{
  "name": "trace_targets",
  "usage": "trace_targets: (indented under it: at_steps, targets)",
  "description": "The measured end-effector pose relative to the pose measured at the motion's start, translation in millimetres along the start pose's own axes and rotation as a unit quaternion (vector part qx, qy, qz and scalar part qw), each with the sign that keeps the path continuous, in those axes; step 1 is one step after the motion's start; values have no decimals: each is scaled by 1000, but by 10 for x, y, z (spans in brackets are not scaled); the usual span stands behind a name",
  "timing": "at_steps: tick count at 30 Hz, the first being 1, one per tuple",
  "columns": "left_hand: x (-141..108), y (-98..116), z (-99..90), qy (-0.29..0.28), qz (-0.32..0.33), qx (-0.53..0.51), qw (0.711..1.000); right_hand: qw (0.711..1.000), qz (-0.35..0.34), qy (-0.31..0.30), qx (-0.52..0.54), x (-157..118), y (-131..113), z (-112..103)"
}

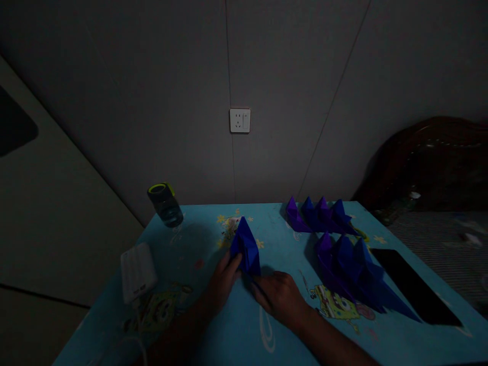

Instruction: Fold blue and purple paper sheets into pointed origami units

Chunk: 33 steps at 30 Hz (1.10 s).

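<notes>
Between my two hands, above the middle of the table, is a folded blue paper boat (245, 246), its pointed peak facing up. My left hand (224, 279) grips its left side, the thumb lying on the paper. At the lower right corner, my right hand (280, 295) is closed with its fingers pinching the paper's edge. Two rows of finished paper boats stand to the right: a nearer row (353, 269) and a farther row (318, 216), both in purple and blue.
The table (278, 325) has a light blue cartoon-print cover. A white power bank (138, 272) with a cable lies at left, behind it a dark water bottle (166, 206). A flat black object (415, 284) lies along the right edge. A wall with a socket (240, 120) stands behind.
</notes>
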State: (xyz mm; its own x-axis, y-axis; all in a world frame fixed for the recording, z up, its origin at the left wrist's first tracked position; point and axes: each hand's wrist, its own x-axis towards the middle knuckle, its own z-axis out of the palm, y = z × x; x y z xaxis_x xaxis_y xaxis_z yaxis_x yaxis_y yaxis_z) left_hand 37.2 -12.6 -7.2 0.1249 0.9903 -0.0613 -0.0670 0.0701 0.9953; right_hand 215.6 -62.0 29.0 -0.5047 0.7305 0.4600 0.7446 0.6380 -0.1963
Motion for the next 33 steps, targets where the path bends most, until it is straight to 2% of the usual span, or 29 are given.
trace_targets:
  at_steps: [3, 6, 10, 14, 17, 24, 26, 28, 30, 33]
  targets:
    - [24, 98, 62, -20, -22, -52, 998, 999, 27, 15, -44, 10, 48, -62]
    - [34, 205, 86, -22, 0, -41, 999, 994, 86, 27, -65, -81, 97, -155]
    - [29, 268, 61, -19, 41, 26, 999, 985, 163, 46, -42, -439, 160, -242]
    - [14, 280, 54, -52, 90, 67, 992, 970, 229, 54, -55, -876, 229, -282]
    - [-1, 290, 73, -69, 112, 85, 988, 951, 297, 44, -75, -1068, 268, -313]
    - [-5, 326, 77, -78, 149, 161, 972, 919, 373, 49, -120, -1095, 229, -396]
    - [-12, 347, 62, -81, 177, 202, 960, 914, 371, 72, -145, -1105, 184, -403]
    - [-33, 370, 45, -98, 223, 254, 936, 921, 335, 114, -165, -1115, 128, -384]
    - [-67, 390, 29, -130, 272, 319, 898, 947, 250, 138, -149, -1082, 62, -336]
    - [-122, 398, 6, -185, 328, 429, 821, 990, 83, 99, -56, -893, -40, -218]
